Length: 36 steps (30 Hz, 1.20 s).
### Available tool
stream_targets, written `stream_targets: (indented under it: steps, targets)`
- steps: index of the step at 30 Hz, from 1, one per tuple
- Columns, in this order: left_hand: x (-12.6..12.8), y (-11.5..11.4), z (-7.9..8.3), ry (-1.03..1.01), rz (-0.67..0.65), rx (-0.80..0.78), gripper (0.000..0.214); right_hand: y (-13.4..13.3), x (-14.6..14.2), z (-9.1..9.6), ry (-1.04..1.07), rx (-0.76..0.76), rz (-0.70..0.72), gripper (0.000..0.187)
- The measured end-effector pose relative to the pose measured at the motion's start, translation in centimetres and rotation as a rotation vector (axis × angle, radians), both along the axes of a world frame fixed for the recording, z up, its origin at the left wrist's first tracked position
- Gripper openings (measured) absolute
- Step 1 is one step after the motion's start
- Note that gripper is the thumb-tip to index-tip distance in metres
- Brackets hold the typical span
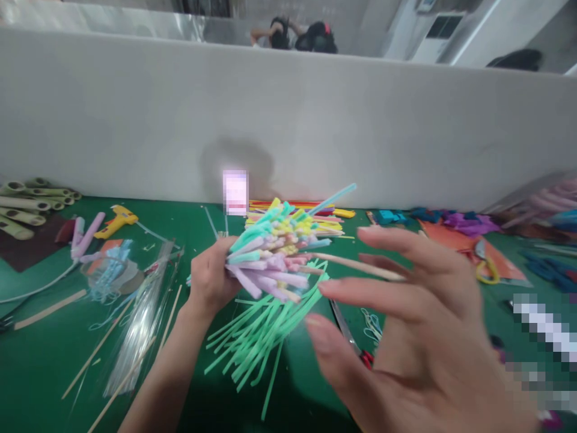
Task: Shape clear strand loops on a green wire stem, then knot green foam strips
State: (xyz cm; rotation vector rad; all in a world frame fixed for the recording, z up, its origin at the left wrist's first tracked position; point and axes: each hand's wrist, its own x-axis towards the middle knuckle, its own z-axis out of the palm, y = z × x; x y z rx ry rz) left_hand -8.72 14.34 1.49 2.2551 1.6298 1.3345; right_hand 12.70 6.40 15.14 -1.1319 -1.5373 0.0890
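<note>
My left hand (208,278) is closed around a thick bundle of pastel pipe cleaners (270,258), in mint, lilac, yellow, pink and beige, with the ends fanned toward the right. One beige pipe cleaner (356,264) juts out of the bundle toward my right hand (428,325). That hand is open close to the camera, its fingers spread beside the bundle; whether a finger touches the beige stem I cannot tell. Below the bundle, loose mint-green pipe cleaners (265,337) lie spread on the green table (216,409).
Behind the bundle are more coloured pipe cleaners (331,225) and a blurred-out upright screen (235,192) by the white partition (288,114). A yellow glue gun (116,221) and clear plastic sleeves (139,337) lie left. Red-handled scissors (345,328) are partly hidden; yellow-handled scissors (487,264) lie right.
</note>
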Motion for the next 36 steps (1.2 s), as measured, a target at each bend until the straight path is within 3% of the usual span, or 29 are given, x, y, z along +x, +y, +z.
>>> stream_targets:
  steps: [5, 9, 14, 19, 25, 36]
  targets:
    - [0.6, 0.1, 1.1, 0.039, 0.028, 0.045, 0.039, 0.9, -0.2, -0.9, -0.166, -0.068, 0.002, 0.008]
    - [0.9, -0.1, 2.1, 0.088, 0.027, -0.018, 0.044, 1.8, -0.2, -1.1, -0.203, -0.065, -0.049, 0.007]
    - [1.2, -0.4, 4.2, 0.222, -0.053, -0.260, 0.046, 3.1, 0.8, -1.8, -0.180, -0.148, -0.001, 0.004]
    - [1.4, -0.5, 5.6, 0.327, -0.181, -0.496, 0.043, 5.0, 2.6, -4.0, -0.115, -0.350, 0.053, 0.001]
    - [1.9, -0.5, 5.5, 0.393, -0.212, -0.590, 0.046, 6.0, 3.2, -6.6, -0.067, -0.476, 0.113, 0.013]
    - [1.7, -0.1, 4.3, 0.328, -0.194, -0.653, 0.057, 7.1, 3.8, -8.1, 0.023, -0.469, 0.179, 0.021]
